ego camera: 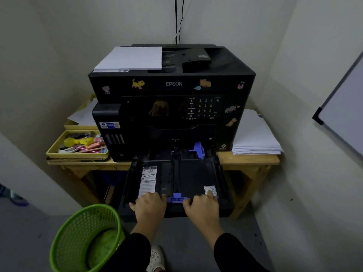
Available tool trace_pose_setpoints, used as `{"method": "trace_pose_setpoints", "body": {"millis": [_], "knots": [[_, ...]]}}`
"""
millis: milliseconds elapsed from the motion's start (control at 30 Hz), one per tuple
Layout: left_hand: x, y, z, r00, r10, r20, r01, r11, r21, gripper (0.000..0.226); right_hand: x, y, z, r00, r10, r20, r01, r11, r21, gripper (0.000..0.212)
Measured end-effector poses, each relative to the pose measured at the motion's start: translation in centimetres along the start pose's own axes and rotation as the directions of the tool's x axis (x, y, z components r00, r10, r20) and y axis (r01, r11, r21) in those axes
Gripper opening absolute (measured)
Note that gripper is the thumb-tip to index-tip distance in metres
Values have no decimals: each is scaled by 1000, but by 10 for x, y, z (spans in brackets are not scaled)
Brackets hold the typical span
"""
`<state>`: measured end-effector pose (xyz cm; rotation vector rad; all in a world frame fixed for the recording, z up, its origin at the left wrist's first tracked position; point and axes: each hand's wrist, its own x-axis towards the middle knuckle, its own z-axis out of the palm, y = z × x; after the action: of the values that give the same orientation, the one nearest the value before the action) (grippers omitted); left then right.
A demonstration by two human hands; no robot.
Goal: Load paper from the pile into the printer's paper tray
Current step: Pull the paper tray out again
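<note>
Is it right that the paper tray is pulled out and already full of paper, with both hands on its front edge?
Not quite. The head view shows the paper tray pulled out but empty: its bare black floor shows. The left hand and right hand do rest on its front edge. Paper still lies on the printer and beside it.

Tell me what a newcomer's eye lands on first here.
First, the black printer with cat stickers, centred on a wooden table, its empty paper tray pulled out at the front. Both hands rest on the tray's near edge, left hand and right hand on either side of a blue guide. A bright green basket stands out on the floor at lower left.
</note>
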<state>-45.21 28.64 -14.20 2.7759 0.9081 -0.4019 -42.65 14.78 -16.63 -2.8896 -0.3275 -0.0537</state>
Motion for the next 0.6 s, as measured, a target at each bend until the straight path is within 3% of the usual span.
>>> {"method": "trace_pose_setpoints", "body": {"millis": [100,233,467,600], "knots": [[-2,-1,-1,1000,3,-21,-2,1000,7,50,1,2,-2,999,0,-39,0,1000,8,46],[2,0,5,999,-17,-39,17,1000,-8,50,2,1,-6,999,-9,49,9,1000,-6,50],[12,3,15,996,-88,2,88,995,-39,43,7,-1,-8,996,12,85,-12,1000,-7,51],[13,15,0,994,-66,84,58,994,94,45,29,-7,-16,996,86,27,-86,996,20,46]]}}
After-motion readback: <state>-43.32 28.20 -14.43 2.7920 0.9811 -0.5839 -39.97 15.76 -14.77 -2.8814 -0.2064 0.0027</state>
